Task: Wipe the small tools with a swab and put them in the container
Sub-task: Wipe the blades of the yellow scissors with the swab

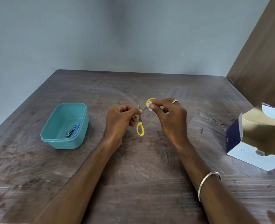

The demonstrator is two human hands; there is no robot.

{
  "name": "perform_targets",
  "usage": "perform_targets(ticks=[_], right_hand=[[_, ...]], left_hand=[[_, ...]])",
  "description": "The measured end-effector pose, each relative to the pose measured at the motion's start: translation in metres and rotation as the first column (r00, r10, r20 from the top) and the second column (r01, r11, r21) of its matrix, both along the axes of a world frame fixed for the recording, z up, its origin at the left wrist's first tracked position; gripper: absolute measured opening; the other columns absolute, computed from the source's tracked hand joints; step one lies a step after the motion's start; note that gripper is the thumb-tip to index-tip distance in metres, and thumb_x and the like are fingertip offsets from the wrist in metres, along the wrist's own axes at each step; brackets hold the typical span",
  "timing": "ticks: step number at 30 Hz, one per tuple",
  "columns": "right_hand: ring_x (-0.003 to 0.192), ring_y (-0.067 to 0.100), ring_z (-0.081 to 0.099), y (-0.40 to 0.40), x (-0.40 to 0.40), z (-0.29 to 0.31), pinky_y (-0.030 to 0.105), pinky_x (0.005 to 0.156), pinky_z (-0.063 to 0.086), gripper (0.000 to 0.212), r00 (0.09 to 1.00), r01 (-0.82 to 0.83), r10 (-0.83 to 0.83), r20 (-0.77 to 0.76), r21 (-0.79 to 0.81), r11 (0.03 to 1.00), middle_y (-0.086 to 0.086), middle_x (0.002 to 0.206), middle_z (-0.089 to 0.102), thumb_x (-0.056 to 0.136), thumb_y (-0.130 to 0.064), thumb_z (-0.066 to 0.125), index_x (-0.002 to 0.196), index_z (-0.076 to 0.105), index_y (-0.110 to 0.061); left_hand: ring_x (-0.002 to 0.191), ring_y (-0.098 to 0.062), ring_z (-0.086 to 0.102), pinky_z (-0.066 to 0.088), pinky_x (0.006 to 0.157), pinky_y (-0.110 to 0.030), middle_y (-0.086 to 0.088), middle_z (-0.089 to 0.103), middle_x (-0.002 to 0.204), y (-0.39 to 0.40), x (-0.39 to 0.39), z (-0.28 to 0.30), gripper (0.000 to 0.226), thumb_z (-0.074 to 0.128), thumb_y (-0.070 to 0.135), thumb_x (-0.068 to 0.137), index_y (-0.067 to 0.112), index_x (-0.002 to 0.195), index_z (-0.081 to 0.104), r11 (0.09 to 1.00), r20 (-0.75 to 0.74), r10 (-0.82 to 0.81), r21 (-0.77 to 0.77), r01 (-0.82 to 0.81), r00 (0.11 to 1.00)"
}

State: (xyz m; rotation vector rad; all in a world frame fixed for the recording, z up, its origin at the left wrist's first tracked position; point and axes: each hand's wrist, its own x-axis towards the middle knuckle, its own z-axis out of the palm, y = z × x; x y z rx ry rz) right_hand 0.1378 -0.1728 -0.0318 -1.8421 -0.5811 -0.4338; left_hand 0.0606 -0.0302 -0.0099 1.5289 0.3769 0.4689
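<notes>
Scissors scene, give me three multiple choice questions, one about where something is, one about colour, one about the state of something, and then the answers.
1. Where is the nail clipper?
A. In the teal container
B. On the table by the box
C. In the right hand

2. What colour are the scissors' handles?
A. Red
B. Yellow
C. Black

3. What state is the box on the right in?
A. Sealed shut
C. Crushed flat
B. Open, flaps up

Answers:
1. A, the clipper lies inside the container beside a blue item.
2. B, both handle loops are yellow.
3. B, its flaps stand open and the inside shows.

The left hand holds the scissors while the right hand presses a white swab against them.
</notes>
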Motion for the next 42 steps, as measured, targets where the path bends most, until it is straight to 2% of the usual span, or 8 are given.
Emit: perform_targets(ticks=[5, 10, 16, 19, 30, 34, 39, 42], right_hand=[[0.073, 0.011, 0.063, -0.001, 0.003, 0.000, 0.038, 0.065, 0.053, 0.005, 0.998, 0.035, -0.034, 0.055, -0.027, 0.999, -0.013, 0.093, 0.071, 0.085, -0.029, 0.078, 0.088, 0.074, -0.026], [0.080, 0.007, 0.061, -0.004, 0.005, -0.003, 0.038, 0.067, 0.054, 0.008, 0.991, 0.038, -0.021, 0.131, -0.123, 0.992, -0.008, 0.097, 0.068, 0.090, -0.031, 0.074, 0.097, 0.077, -0.028], [0.065, -0.005, 0.044, -0.007, 0.009, -0.006, 0.029, 0.061, 0.046, 0.022, 0.983, -0.025, 0.080, 0.167, -0.311, 0.950, -0.008, 0.098, 0.057, 0.086, -0.039, 0.075, 0.105, 0.076, -0.028], [0.067, 0.000, 0.044, -0.007, 0.011, -0.007, 0.027, 0.061, 0.044, 0.021, 0.974, -0.050, 0.126, 0.188, -0.366, 0.929, -0.006, 0.097, 0.058, 0.085, -0.038, 0.076, 0.103, 0.076, -0.027], [0.079, 0.005, 0.054, -0.005, 0.008, -0.004, 0.040, 0.067, 0.050, 0.030, 0.932, -0.208, 0.279, 0.230, -0.289, 0.934, -0.014, 0.091, 0.056, 0.079, -0.049, 0.073, 0.088, 0.079, -0.020], [0.075, 0.012, 0.057, -0.004, 0.004, -0.001, 0.039, 0.061, 0.048, 0.031, 0.918, -0.273, 0.335, 0.211, -0.273, 0.922, -0.009, 0.087, 0.061, 0.076, -0.050, 0.077, 0.083, 0.079, -0.019], [0.067, 0.005, 0.052, -0.003, 0.000, -0.002, 0.037, 0.055, 0.048, 0.030, 0.949, -0.195, 0.260, 0.179, -0.315, 0.929, -0.008, 0.084, 0.062, 0.084, -0.050, 0.070, 0.094, 0.077, -0.023], [0.063, -0.003, 0.046, -0.001, -0.002, -0.004, 0.029, 0.052, 0.044, 0.025, 0.960, -0.150, 0.220, 0.175, -0.343, 0.927, -0.009, 0.085, 0.061, 0.087, -0.044, 0.070, 0.100, 0.076, -0.025]], left_hand=[[0.054, -0.014, 0.060, 0.053, 0.056, -0.028, -0.002, 0.064, 0.057, 0.000, 0.001, -0.001, 0.033, 0.072, 0.006, 0.082, 0.022, 0.053, 0.069, 0.999, -0.017, -0.001, 0.036, 0.002, 1.000], [0.059, -0.025, 0.069, 0.055, 0.054, -0.027, -0.017, 0.073, 0.069, -0.002, -0.001, 0.001, 0.018, 0.068, 0.005, 0.085, 0.008, 0.067, 0.070, 1.000, -0.018, -0.012, -0.007, 0.012, 1.000], [0.054, -0.028, 0.067, 0.055, 0.051, -0.030, -0.019, 0.068, 0.062, 0.007, 0.001, 0.001, 0.015, 0.067, 0.004, 0.085, 0.002, 0.070, 0.068, 0.999, -0.012, 0.016, -0.041, -0.017, 1.000], [0.051, -0.027, 0.066, 0.058, 0.054, -0.033, -0.019, 0.066, 0.061, 0.011, 0.000, 0.003, 0.015, 0.068, 0.005, 0.085, -0.002, 0.071, 0.068, 0.997, -0.001, 0.033, -0.072, -0.033, 0.999], [0.049, -0.024, 0.065, 0.058, 0.052, -0.028, -0.012, 0.066, 0.058, 0.029, 0.000, 0.007, 0.014, 0.070, 0.007, 0.086, -0.001, 0.075, 0.068, 0.983, -0.065, -0.009, -0.184, -0.003, 0.998], [0.052, -0.024, 0.065, 0.056, 0.052, -0.027, -0.013, 0.066, 0.061, 0.035, -0.003, 0.008, 0.020, 0.072, 0.010, 0.086, -0.009, 0.090, 0.070, 0.979, -0.088, -0.061, -0.200, 0.042, 0.994], [0.052, -0.025, 0.064, 0.056, 0.053, -0.028, -0.013, 0.066, 0.062, 0.035, -0.002, 0.006, 0.021, 0.073, 0.012, 0.085, -0.008, 0.090, 0.070, 0.982, -0.077, -0.046, -0.186, 0.031, 0.996], [0.052, -0.026, 0.066, 0.058, 0.053, -0.029, -0.015, 0.068, 0.062, 0.033, 0.001, 0.004, 0.023, 0.074, 0.010, 0.085, -0.011, 0.088, 0.068, 0.986, -0.070, -0.012, -0.167, 0.000, 0.998]])
